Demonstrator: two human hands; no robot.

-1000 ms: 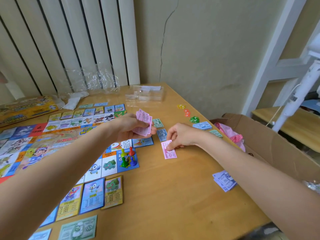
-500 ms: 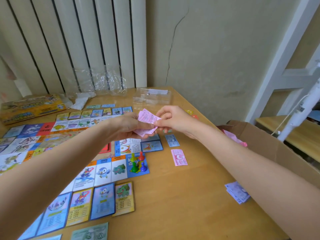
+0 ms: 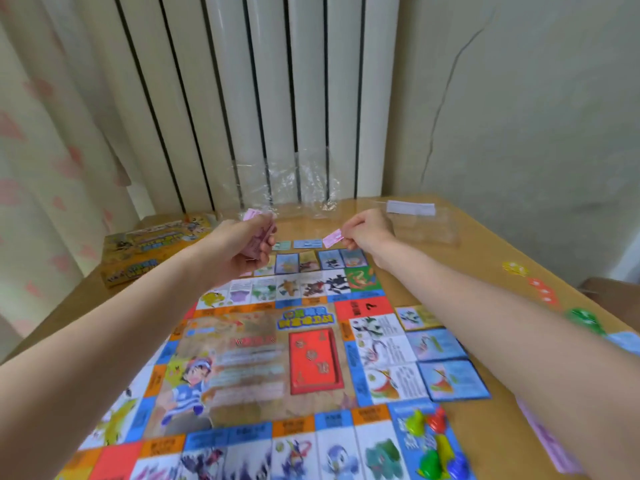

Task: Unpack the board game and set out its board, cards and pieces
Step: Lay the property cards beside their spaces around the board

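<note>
Left hand gripped the pink banknote stack over the game board's far edge. Right hand pinched 1 pink note above the far card row. Pawns stood on the near-right corner square. Best approach, as I judged it: lay the note flat on bare table beyond the cards, release it only once it touches down, and keep the stack squared.

Table: matt light wood. Board: glossy printed card. Notes: thin pink paper. Pawns: shiny coloured plastic. Wrap: clear crinkled film. Box: printed cardboard. Tray: clear plastic.
</note>
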